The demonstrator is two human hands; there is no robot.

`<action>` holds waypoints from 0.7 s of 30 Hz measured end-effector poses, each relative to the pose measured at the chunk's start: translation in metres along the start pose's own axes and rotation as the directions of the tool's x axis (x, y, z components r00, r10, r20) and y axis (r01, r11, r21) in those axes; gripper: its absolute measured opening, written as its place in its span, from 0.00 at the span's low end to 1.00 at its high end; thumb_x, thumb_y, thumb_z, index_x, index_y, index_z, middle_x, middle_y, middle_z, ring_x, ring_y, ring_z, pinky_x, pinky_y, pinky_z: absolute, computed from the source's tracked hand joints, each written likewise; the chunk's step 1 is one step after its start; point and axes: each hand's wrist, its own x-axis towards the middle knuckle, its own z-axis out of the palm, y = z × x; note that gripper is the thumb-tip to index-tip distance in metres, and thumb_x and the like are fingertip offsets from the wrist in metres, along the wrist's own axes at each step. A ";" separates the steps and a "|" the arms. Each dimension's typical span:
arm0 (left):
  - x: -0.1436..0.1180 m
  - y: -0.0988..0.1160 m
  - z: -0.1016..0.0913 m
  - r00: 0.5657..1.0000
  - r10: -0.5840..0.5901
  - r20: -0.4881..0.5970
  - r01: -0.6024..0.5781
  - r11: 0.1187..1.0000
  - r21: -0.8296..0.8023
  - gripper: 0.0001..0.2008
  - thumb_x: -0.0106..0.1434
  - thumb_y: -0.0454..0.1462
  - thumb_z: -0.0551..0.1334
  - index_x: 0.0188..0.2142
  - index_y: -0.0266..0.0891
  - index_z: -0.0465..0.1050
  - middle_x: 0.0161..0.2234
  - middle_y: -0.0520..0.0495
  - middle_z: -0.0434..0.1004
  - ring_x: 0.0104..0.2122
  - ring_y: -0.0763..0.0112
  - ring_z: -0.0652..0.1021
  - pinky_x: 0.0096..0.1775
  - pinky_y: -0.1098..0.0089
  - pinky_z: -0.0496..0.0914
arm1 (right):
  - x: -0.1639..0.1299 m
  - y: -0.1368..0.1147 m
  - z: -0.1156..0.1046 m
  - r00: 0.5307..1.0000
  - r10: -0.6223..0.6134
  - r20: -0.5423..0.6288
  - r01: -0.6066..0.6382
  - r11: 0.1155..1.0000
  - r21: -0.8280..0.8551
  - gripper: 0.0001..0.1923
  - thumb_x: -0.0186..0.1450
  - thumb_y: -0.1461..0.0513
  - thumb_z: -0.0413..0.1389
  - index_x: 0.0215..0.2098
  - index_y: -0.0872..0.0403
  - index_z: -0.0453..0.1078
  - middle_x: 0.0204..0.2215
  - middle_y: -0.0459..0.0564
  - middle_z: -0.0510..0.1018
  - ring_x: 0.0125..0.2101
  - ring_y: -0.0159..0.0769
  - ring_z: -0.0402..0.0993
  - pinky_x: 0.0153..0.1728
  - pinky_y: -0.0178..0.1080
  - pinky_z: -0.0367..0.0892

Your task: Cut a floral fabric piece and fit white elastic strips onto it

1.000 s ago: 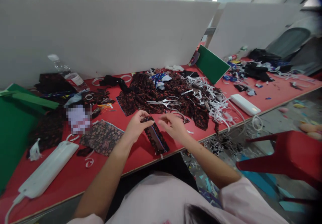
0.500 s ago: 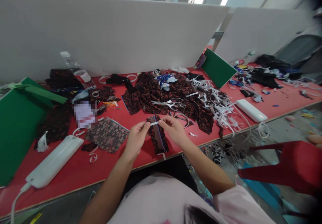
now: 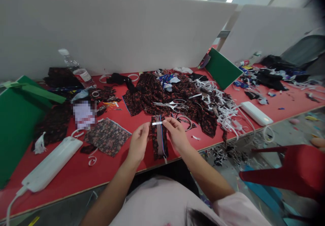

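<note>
My left hand [image 3: 138,142] and my right hand [image 3: 176,133] hold a narrow strip of dark floral fabric [image 3: 159,140] upright just above the red table [image 3: 106,166] near its front edge. Both pinch its top end, where a short white strip [image 3: 157,123] lies across it. A blue edge runs down the fabric. Scissors [image 3: 170,104] lie on a heap of dark floral cloth [image 3: 162,95] just beyond my hands.
A flat floral fabric piece [image 3: 108,136] lies left of my hands, with a white power strip [image 3: 49,165] further left and a second one [image 3: 256,113] at right. White strip scraps [image 3: 223,105], a water bottle [image 3: 76,70], green boards [image 3: 17,117] and a red chair [image 3: 286,170] surround the spot.
My hands have drawn together at the top of the fabric strip, which has turned from slanted to nearly upright. The view has shifted slightly.
</note>
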 end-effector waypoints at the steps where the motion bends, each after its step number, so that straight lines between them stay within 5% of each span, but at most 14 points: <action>1: -0.001 0.000 0.002 0.999 -0.021 0.027 0.023 0.997 -0.068 0.17 0.59 0.48 0.57 0.40 0.39 0.70 0.38 0.47 0.76 0.35 0.69 0.74 0.36 0.71 0.67 | 0.001 0.000 0.000 1.000 0.026 -0.015 -0.025 0.999 0.028 0.12 0.55 0.54 0.59 0.28 0.54 0.66 0.23 0.40 0.64 0.23 0.25 0.59 0.27 0.30 0.59; 7: -0.009 0.000 0.009 0.965 -0.196 0.174 0.238 0.932 -0.273 0.15 0.57 0.45 0.61 0.43 0.46 0.65 0.39 0.50 0.76 0.38 0.69 0.77 0.41 0.65 0.71 | 0.003 -0.002 0.000 0.965 0.260 0.033 -0.262 0.964 0.051 0.17 0.53 0.50 0.59 0.30 0.52 0.62 0.19 0.38 0.61 0.15 0.24 0.54 0.13 0.28 0.51; 9: -0.009 0.000 0.009 0.958 -0.218 0.184 0.267 0.912 -0.312 0.16 0.57 0.44 0.62 0.44 0.47 0.63 0.40 0.50 0.76 0.38 0.68 0.78 0.41 0.64 0.71 | 0.005 -0.002 -0.001 0.965 0.255 0.066 -0.256 0.967 0.007 0.16 0.55 0.50 0.57 0.31 0.52 0.63 0.20 0.39 0.63 0.15 0.24 0.56 0.13 0.29 0.53; 12: -0.007 -0.001 0.008 0.966 -0.222 0.136 0.257 0.898 -0.357 0.17 0.55 0.43 0.64 0.44 0.47 0.64 0.42 0.50 0.75 0.38 0.68 0.78 0.41 0.63 0.72 | 0.008 -0.005 -0.003 1.000 -0.004 0.001 0.004 0.976 -0.220 0.12 0.59 0.54 0.55 0.34 0.54 0.66 0.27 0.44 0.70 0.25 0.28 0.64 0.25 0.32 0.63; 14: -0.006 -0.002 0.007 0.972 -0.219 0.091 0.237 0.896 -0.376 0.18 0.54 0.42 0.65 0.44 0.47 0.65 0.44 0.51 0.75 0.38 0.67 0.78 0.41 0.64 0.72 | 0.005 -0.011 -0.002 0.966 -0.256 -0.029 0.214 0.861 -0.462 0.09 0.61 0.57 0.53 0.36 0.54 0.68 0.31 0.47 0.72 0.31 0.31 0.67 0.34 0.35 0.64; 16: -0.005 -0.003 0.007 0.976 -0.211 0.052 0.214 0.897 -0.387 0.20 0.53 0.41 0.66 0.45 0.47 0.66 0.45 0.51 0.75 0.40 0.67 0.78 0.42 0.64 0.72 | -0.001 -0.020 0.002 0.909 -0.412 0.064 0.354 0.682 -0.640 0.07 0.63 0.59 0.51 0.34 0.53 0.68 0.31 0.47 0.72 0.33 0.33 0.67 0.38 0.37 0.63; 21: -0.008 -0.004 0.011 0.988 -0.146 0.043 0.152 0.919 -0.363 0.17 0.52 0.40 0.66 0.43 0.46 0.71 0.47 0.49 0.75 0.44 0.66 0.76 0.45 0.68 0.70 | -0.010 -0.036 0.017 0.840 -0.440 0.318 0.510 0.438 -0.740 0.06 0.64 0.63 0.50 0.33 0.53 0.69 0.30 0.48 0.73 0.33 0.35 0.67 0.37 0.37 0.63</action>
